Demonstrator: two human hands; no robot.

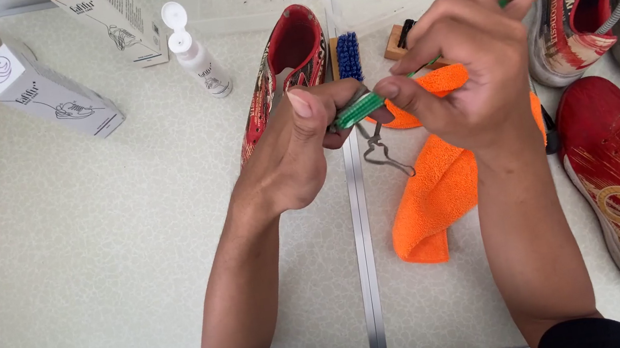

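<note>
Item held: green toothbrush [424, 65], slim handle running from the left thumb up and right past the right fingers; its head end sits at the left-hand grip.
Left hand [298, 147]: closed on the brush's head end, thumb on top, fingers curled under; a small metal clip or key [379, 148] hangs just below this grip, and what it is exactly is hard to tell.
Right hand [463, 55]: closed on the handle, forefinger and thumb pinching just beside the left thumb, the tail of the handle passing out above the knuckles.
Pose: both forearms rise from the near table edge, wrists bent inward, hands touching over the table seam.
Handling note: likely best with the left grip steady and the right pinch short, near the head.
Beneath the grip: orange cloth [430, 197].
Beyond the grip: red shoe [286, 64], blue brush [347, 55].
</note>
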